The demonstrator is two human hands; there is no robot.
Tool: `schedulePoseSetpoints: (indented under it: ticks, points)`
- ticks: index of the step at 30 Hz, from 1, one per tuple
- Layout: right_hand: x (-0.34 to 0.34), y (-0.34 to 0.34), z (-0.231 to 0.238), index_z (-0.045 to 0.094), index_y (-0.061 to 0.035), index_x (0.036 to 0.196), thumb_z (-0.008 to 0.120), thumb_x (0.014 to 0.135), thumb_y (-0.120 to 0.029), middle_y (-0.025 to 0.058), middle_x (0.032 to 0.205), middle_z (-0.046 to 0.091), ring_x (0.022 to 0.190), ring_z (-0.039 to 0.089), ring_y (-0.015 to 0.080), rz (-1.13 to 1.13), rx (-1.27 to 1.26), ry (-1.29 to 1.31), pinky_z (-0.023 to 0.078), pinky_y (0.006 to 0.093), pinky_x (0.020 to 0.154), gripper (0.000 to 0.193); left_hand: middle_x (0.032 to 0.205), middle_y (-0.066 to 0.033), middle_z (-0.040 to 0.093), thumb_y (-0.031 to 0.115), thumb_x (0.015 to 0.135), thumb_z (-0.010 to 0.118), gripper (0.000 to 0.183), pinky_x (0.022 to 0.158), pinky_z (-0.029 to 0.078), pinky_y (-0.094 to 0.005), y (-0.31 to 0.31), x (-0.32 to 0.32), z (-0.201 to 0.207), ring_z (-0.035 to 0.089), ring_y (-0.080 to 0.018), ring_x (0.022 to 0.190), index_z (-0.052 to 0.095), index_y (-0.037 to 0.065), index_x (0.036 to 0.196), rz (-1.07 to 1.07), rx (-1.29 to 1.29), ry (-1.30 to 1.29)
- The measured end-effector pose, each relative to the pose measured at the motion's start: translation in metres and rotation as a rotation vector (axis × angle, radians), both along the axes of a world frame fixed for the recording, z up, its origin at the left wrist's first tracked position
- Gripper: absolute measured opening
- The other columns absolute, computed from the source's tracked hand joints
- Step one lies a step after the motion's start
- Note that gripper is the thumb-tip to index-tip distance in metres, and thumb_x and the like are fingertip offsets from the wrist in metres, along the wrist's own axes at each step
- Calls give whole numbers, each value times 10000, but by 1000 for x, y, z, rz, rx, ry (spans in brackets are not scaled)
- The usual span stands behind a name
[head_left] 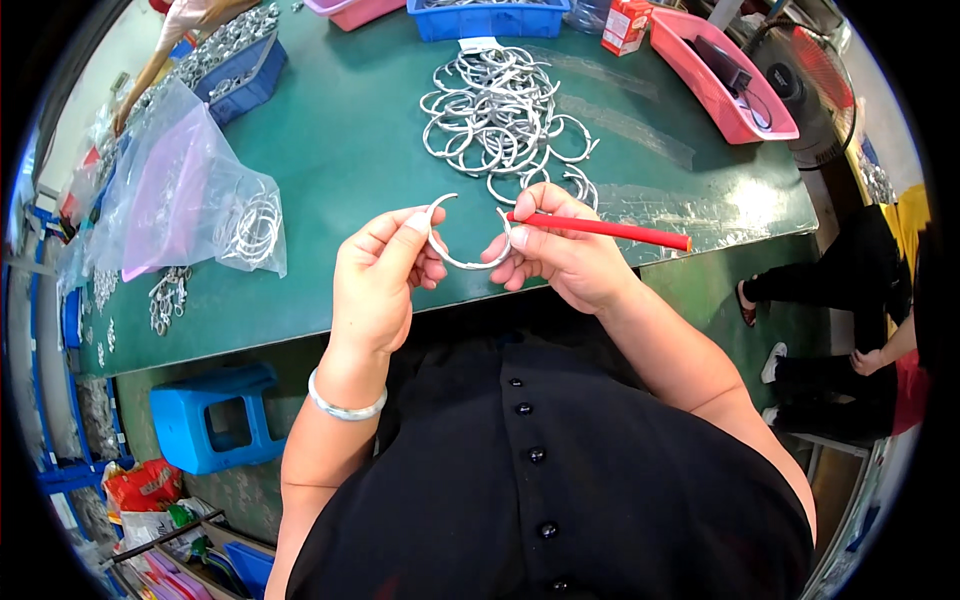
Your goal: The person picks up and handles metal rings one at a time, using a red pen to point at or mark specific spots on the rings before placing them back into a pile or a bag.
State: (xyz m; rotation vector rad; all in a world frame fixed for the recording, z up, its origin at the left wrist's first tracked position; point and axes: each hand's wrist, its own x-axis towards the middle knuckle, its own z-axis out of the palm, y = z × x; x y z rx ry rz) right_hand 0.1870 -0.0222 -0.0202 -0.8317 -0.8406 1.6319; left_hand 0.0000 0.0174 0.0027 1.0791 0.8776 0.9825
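Observation:
Between my two hands, over the table's near edge, is a silver open bangle (468,265) with its gap facing away from me. Thumb and fingers of my left hand (375,275) pinch its left side. My right hand (580,265) is closed on a slim red pen-like stick (630,231); the stick's inner end touches or nearly touches the bangle's right end. Right fingers also reach the bangle's right side. Beyond my hands lies a heaped pile of similar silver bangles (495,110), a few spread loosely at its near side.
On the green table (350,120) stand a blue bin (262,85) of metal parts, another blue bin (490,22), a pink tray (690,85) and a red-white box (626,27). A clear bag (250,225) holds rings. A blue stool (195,430) stands below left; people stand at right.

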Motion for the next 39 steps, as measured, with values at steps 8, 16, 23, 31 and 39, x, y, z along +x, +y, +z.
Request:
schedulePoseSetpoints:
  ticks: [8,16,23,31,39]
  points:
    - [0,0,-1,393,-62,901,521,827,-59,147,808,608,656,611,179,-50,30,6,503,254,563,147,712,-34,581,195,889,462,253,526,418,-204,3,-5,-18,524,-90,574,569,-13,986,-64,-170,-128]
    - [-5,-1,-3,393,-62,903,512,831,-44,142,809,607,653,606,169,-117,55,38,507,255,566,140,838,-64,607,186,896,457,242,640,475,-253,-5,-6,-25,592,-141,716,541,6,1034,-176,-270,-342]
    - [-11,-3,-5,395,-63,900,503,835,-44,133,808,605,652,600,160,-136,26,43,511,260,577,127,807,-76,613,189,893,473,193,627,485,-259,-10,-5,-30,600,-151,703,562,20,921,-213,-265,-329]
    - [5,-3,-1,518,27,984,343,938,-284,110,747,598,687,571,143,-400,348,-335,465,266,657,359,785,-86,610,191,889,482,193,609,489,-258,-13,-9,-32,593,-150,673,562,23,839,-179,-283,-346]
    - [4,3,11,577,17,795,480,884,-243,83,726,574,675,563,146,-75,455,-340,469,280,676,292,752,-80,605,187,881,500,184,571,485,-249,-7,-7,-30,588,-138,631,554,26,810,-196,-294,-351]
